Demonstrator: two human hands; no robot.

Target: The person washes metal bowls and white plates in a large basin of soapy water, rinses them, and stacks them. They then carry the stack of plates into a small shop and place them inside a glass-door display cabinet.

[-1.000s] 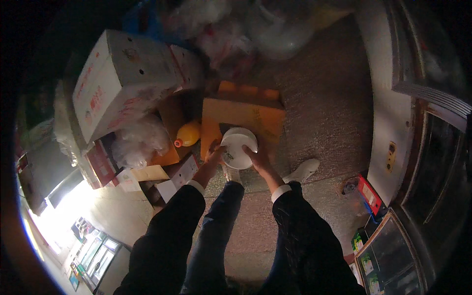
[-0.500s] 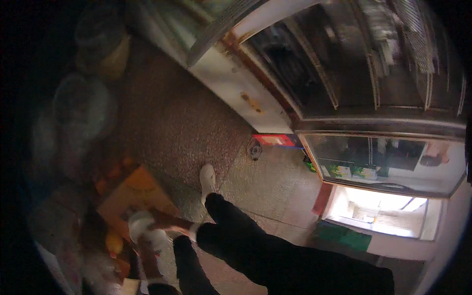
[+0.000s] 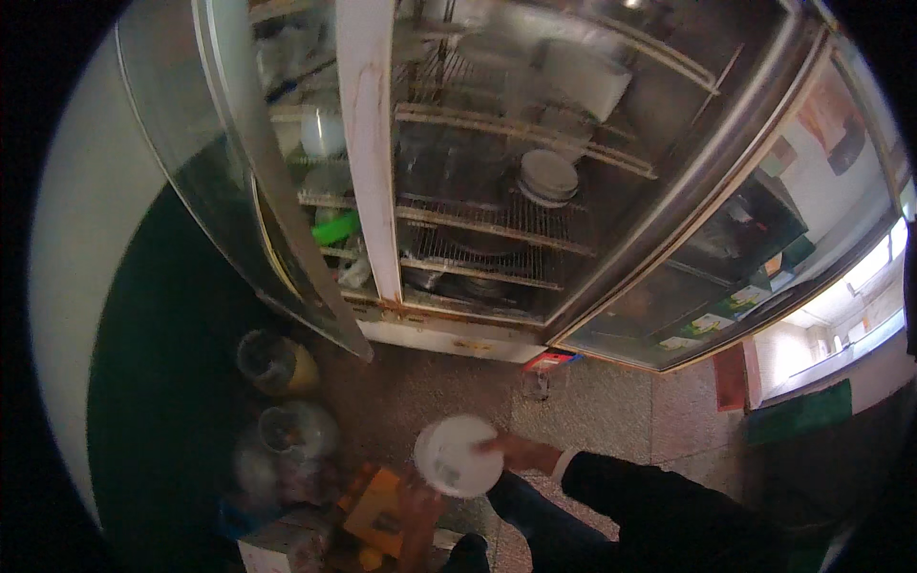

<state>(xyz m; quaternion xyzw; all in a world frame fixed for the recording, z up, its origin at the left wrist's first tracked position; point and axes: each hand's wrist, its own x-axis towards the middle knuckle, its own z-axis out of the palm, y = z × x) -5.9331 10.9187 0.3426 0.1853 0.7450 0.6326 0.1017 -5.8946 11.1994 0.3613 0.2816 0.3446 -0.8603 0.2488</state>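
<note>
A round white dish (image 3: 460,470) is in my right hand (image 3: 521,451), whose fingers lie over its right edge. Its doubled outline may be a deep side or a second dish; I cannot tell which. My left hand (image 3: 417,504) is smeared by motion just below the dish's left edge, and its fingers do not show clearly. Below that hand stands an orange-brown cardboard box (image 3: 374,511). Ahead of me is a glass-door cabinet with its doors swung open, and a small stack of white dishes (image 3: 548,178) rests on one of its wire shelves (image 3: 487,222).
The left glass door (image 3: 277,220) and right glass door (image 3: 726,258) stick out over the floor. Clear tubs (image 3: 296,430) and a yellowish container (image 3: 277,363) stand at the left. A white box (image 3: 287,544) sits near the lower edge. A bright window (image 3: 831,334) is at the right.
My view has swung up toward the open cabinet. The white dish has come up from beside the cardboard box, with my right hand still on it.
</note>
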